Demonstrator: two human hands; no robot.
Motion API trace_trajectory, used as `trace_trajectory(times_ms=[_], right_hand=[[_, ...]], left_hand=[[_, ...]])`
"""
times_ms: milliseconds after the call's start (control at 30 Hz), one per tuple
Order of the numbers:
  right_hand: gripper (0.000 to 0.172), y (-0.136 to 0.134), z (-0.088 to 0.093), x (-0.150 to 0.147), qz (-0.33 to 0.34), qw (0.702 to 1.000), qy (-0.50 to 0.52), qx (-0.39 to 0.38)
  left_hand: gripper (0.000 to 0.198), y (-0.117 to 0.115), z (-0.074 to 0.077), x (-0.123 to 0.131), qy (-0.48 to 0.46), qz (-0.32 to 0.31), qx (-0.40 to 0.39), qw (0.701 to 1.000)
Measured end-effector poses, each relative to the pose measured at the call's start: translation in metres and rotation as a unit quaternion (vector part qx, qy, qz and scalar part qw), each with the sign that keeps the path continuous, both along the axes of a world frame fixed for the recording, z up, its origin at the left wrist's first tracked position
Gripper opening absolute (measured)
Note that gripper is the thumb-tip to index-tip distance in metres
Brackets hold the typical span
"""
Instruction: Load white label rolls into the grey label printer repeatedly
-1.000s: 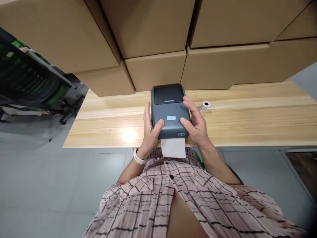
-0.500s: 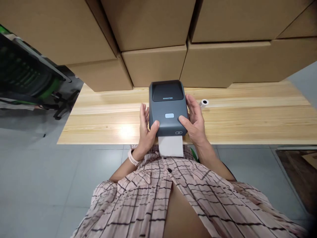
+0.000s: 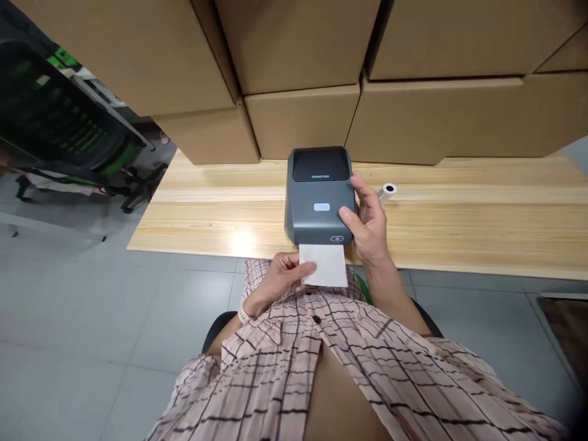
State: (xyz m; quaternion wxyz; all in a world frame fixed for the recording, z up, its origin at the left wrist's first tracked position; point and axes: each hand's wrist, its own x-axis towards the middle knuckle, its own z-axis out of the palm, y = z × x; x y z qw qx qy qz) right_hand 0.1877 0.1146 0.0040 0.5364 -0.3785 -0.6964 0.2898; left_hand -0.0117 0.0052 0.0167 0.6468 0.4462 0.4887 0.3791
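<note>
A dark blue-grey label printer (image 3: 320,211) stands near the table's front edge. White label paper (image 3: 327,269) sticks out of its front, over the edge and above my lap. My left hand (image 3: 287,274) pinches the paper's left side, thumb on top and the other fingers partly hidden beneath. Against the printer's right side rests my right hand (image 3: 369,223), its thumb on the front right of the cover and its fingers along the side. A small white paper roll (image 3: 388,192) lies just beyond that hand.
Stacked cardboard boxes (image 3: 303,119) line the back of the wooden table (image 3: 482,214). To the left, past the table's end, are a black office chair (image 3: 68,116) and part of another person. Grey tiled floor (image 3: 92,306) shows below.
My left hand has left the printer's left side, come down toward me and taken hold of the label paper. My right hand stays at the printer. The view has shifted slightly.
</note>
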Motion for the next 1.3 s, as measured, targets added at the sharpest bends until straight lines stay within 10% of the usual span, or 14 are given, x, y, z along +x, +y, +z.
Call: trace_trajectory(times_ms=[200,500,633,867,1167,1300], right_hand=[[0.027,-0.006,0.025,0.01,-0.05,0.984,-0.148,0.079],[0.04,-0.012,0.036,0.011,-0.066,0.921,-0.311,0.224],[0.039,-0.006,0.046,0.01,-0.035,0.899,-0.363,0.244],[0.048,-0.016,0.041,0.009,-0.065,0.898,-0.373,0.226],[0.047,0.005,0.05,0.019,0.037,0.92,-0.348,0.176],[0.052,-0.007,0.022,0.019,0.004,0.976,-0.193,0.101]], left_hand=[[0.072,-0.001,0.0,-0.006,0.042,0.005,0.025,0.999],[0.036,0.016,-0.02,-0.031,0.176,0.291,0.28,0.898],[0.055,0.03,-0.031,-0.03,0.203,0.219,0.397,0.868],[0.101,0.028,-0.051,-0.012,0.131,0.136,0.314,0.931],[0.104,0.028,-0.043,-0.017,0.087,0.111,0.272,0.952],[0.099,0.028,-0.038,-0.012,0.066,0.121,0.255,0.957]])
